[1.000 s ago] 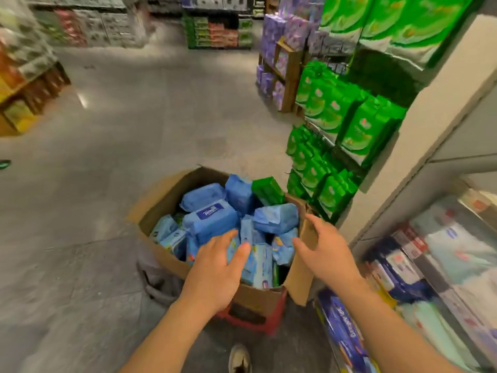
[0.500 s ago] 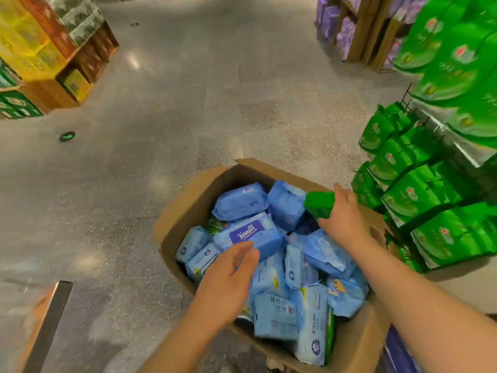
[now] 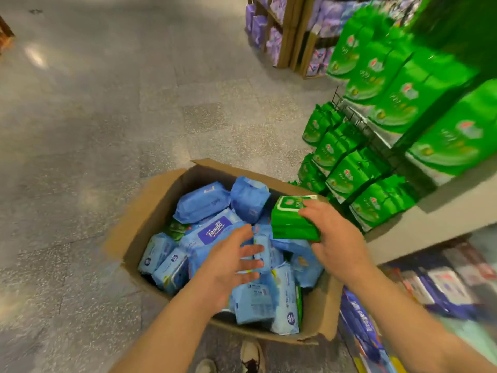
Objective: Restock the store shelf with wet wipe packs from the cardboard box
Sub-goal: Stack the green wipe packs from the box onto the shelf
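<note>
right now your right hand (image 3: pixel 336 238) has its fingers (image 3: pixel 313 208) wrapped round a stack of green wipe packs (image 3: pixel 291 220), held just above the open cardboard box (image 3: pixel 150 200). your left hand (image 3: pixel 228 262) hovers over the blue packs (image 3: pixel 212 230) with fingers spread wide, holding nothing. the likely trouble is the stack: several slick packs under one grip could slide apart and drop back into the box, so bring your left hand under them. the box flap (image 3: pixel 326 308) near your right wrist could also catch your forearm on the way to the shelf. the box sits on a grey speckled floor (image 3: pixel 94 117), beside a rack of green packs (image 3: pixel 376 168); blurred packs fill the low shelf (image 3: pixel 443 286) on your right, and purple goods (image 3: pixel 271 36) stand further off.
</note>
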### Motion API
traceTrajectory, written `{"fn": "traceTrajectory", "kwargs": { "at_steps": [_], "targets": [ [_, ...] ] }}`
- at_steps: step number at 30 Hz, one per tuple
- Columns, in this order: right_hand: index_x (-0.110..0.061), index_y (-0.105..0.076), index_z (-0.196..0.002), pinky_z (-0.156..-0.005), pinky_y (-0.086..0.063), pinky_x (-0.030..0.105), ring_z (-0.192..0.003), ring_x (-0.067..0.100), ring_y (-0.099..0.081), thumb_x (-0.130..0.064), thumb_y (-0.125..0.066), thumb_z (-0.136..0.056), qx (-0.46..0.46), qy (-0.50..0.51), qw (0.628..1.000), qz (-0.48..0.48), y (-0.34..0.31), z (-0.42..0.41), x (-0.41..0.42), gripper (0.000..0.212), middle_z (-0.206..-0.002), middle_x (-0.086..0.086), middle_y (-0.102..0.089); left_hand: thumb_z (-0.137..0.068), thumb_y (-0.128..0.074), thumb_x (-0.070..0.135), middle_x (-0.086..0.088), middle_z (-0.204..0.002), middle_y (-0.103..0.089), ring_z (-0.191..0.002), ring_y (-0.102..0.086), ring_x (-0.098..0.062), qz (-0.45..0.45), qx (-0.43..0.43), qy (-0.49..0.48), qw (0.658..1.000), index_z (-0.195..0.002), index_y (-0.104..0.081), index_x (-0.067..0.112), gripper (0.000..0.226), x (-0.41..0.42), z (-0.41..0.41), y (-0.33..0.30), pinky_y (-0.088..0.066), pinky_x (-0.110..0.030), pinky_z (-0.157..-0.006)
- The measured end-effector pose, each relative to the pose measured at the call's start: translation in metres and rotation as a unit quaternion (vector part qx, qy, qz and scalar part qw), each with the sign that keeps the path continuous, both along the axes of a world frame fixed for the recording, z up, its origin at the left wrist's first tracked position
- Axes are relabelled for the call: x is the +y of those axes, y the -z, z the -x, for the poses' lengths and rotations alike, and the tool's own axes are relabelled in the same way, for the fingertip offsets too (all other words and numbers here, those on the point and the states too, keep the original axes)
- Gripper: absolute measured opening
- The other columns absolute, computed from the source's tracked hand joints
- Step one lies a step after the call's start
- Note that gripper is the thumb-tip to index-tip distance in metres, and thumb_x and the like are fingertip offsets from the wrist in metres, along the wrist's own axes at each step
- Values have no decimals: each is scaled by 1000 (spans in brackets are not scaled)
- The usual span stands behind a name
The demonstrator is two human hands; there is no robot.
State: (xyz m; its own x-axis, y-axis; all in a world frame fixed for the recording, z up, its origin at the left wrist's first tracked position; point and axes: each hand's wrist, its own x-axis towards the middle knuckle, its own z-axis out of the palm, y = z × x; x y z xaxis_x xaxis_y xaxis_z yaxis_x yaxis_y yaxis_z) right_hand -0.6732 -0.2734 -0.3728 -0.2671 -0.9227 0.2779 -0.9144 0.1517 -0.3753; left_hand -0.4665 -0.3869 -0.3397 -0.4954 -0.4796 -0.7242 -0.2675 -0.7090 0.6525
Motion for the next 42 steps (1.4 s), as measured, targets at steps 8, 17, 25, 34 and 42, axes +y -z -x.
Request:
{"fn": "traceTrajectory", "kwargs": {
  "at_steps": [8, 17, 25, 34, 42],
  "targets": [
    [-23, -58, -129, -81, -57, 44, -103, 36, -69, -8, -76, -86, 121, 19, 982, 140, -85, -54, 156, 49, -143, 13, -58, -91, -50, 53, -8, -117, -71, -95, -69, -22, -93, 186, 196, 958, -119, -70, 20, 47, 95, 40, -54, -55, -34, -78],
    [-65, -35, -133, -82, -49, 18, -100, -8, -61, -12, -52, -104, -71, 396, 910, 96, -148, -115, 379, 63, -121, -29, -55, -88, -66, 27, -12, -122, -68, -112, -64, -39, -43, 289, 369, 882, -128, -57, 28, 41, 277, 71, -96, -42, -65, -98],
    [-29, -68, -111, -47, -52, 35, -69, 29, -63, -48, -58, -97, -351, 552, 685, 322, -197, -162, 604, 26, -91, 11, -68, -92, -59, 20, -9, -120, -70, -112, -65, -33, 0, 313, 574, 757, -127, -61, 29, 36, 529, 82, -148, -48, -57, -97],
    [-14, -73, -114, -86, -53, 68, -89, 47, -70, -39, -81, -78, -346, 603, 581, 423, -211, -215, 803, 45, -104, 28, -73, -79, -72, 29, -9, -124, -68, -112, -65, -32, 15, 346, 709, 614, -139, -49, 32, 64, 749, 84, -164, -51, -47, -92],
    [-27, -71, -118, -91, -57, 60, -105, 34, -73, -16, -74, -86, -270, 616, 558, 486, -196, -216, 905, 34, -116, 8, -75, -81, -67, 54, 11, -87, -70, -77, -66, -1, 308, 409, 648, 564, -125, -56, 49, 46, 859, 109, -148, -53, -23, -72]
  ]
}}
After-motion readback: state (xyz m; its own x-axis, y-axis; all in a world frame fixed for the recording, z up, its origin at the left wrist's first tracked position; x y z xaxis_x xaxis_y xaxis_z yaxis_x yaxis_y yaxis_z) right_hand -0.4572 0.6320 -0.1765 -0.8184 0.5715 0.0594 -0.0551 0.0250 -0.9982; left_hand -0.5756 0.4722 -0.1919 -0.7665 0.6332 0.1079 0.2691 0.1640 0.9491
